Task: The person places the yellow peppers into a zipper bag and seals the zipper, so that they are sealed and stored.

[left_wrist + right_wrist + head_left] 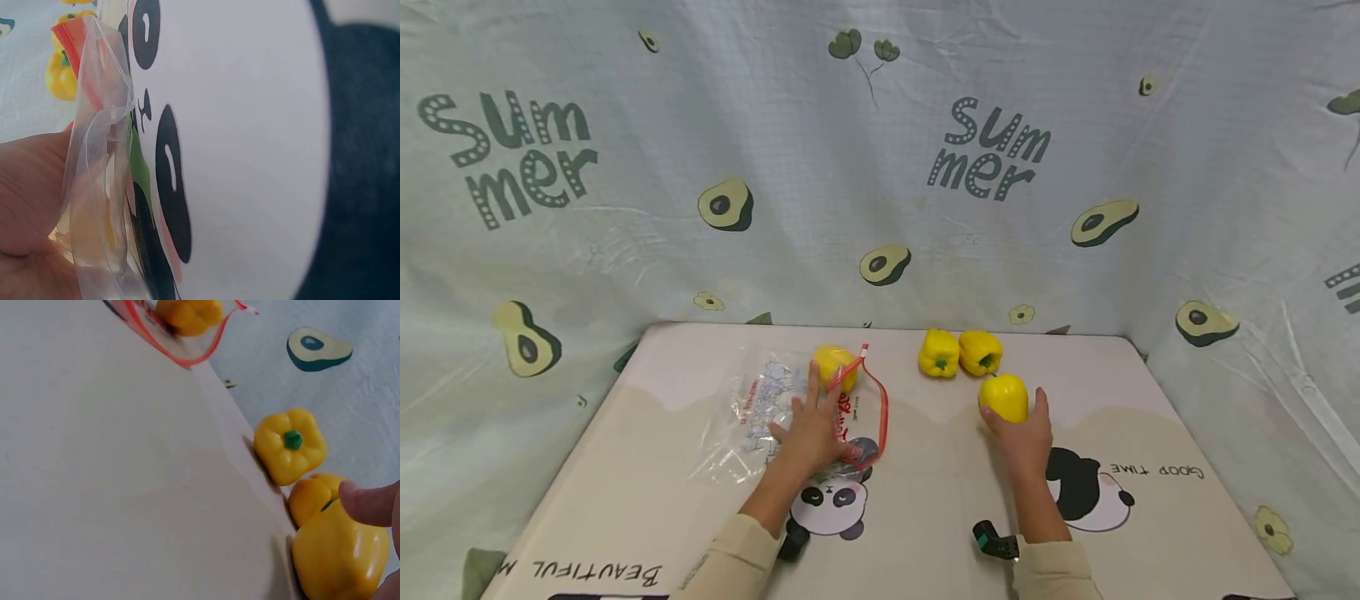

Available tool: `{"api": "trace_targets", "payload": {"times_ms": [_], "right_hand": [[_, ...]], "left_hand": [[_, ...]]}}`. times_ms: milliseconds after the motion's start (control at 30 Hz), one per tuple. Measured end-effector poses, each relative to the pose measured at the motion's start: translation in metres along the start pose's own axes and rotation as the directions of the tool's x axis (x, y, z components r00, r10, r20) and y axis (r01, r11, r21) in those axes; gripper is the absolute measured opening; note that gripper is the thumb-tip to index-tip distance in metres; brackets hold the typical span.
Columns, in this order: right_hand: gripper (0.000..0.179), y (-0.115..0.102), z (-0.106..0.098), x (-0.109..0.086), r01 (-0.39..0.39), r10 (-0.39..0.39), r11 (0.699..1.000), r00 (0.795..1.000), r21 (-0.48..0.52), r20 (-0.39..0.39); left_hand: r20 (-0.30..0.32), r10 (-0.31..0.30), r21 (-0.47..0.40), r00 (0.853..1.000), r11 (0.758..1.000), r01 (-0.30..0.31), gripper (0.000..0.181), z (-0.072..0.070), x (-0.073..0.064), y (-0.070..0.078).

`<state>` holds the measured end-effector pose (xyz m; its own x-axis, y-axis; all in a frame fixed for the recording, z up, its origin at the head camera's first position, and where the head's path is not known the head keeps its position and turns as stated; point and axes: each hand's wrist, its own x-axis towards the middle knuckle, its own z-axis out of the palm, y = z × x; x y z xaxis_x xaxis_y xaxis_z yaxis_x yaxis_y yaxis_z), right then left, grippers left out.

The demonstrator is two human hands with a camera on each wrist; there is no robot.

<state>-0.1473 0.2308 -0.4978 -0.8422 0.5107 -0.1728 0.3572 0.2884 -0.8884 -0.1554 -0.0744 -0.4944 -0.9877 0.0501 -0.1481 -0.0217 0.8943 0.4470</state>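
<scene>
My left hand [808,437] lies with fingers spread on a clear plastic bag [730,442] with a red zip edge [883,408]. Its fingertips reach to a yellow bell pepper [831,364] at the bag's mouth. In the left wrist view the clear film [100,187] stretches across the hand. My right hand [1028,446] reaches round the near side of another bell pepper [1006,397], thumb at its left, a straight finger just off its right. In the right wrist view the thumb [369,503] overlaps the top of that pepper [340,550].
Two more yellow bell peppers, one on the left [939,354] and one on the right [981,353], sit side by side near the table's back edge. Behind them hangs a pale curtain [805,275] printed with avocados. Panda drawings mark the table mat [940,500].
</scene>
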Motion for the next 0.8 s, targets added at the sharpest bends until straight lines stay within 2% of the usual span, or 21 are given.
{"api": "trace_targets", "payload": {"times_ms": [300, 500, 800], "right_hand": [[0.088, 0.0055, 0.0064, -0.001, 0.023, -0.023, 1.0, 1.0, -0.005, -0.008], [0.086, 0.007, 0.0061, 0.0016, 0.057, -0.058, 0.998, 0.998, -0.024, -0.029], [0.085, 0.0048, 0.007, 0.0005, 0.048, -0.048, 0.999, 0.999, -0.007, 0.004]], "left_hand": [[0.002, -0.002, 0.001, 1.0, 1.0, 0.002, 0.118, -0.0002, 0.0004, 0.0003], [0.01, -0.009, 0.006, 1.0, 1.0, 0.009, 0.116, -0.0007, -0.0001, 0.0007], [0.009, -0.016, 0.01, 1.0, 1.0, 0.016, 0.115, -0.0014, -0.0006, 0.0005]]}}
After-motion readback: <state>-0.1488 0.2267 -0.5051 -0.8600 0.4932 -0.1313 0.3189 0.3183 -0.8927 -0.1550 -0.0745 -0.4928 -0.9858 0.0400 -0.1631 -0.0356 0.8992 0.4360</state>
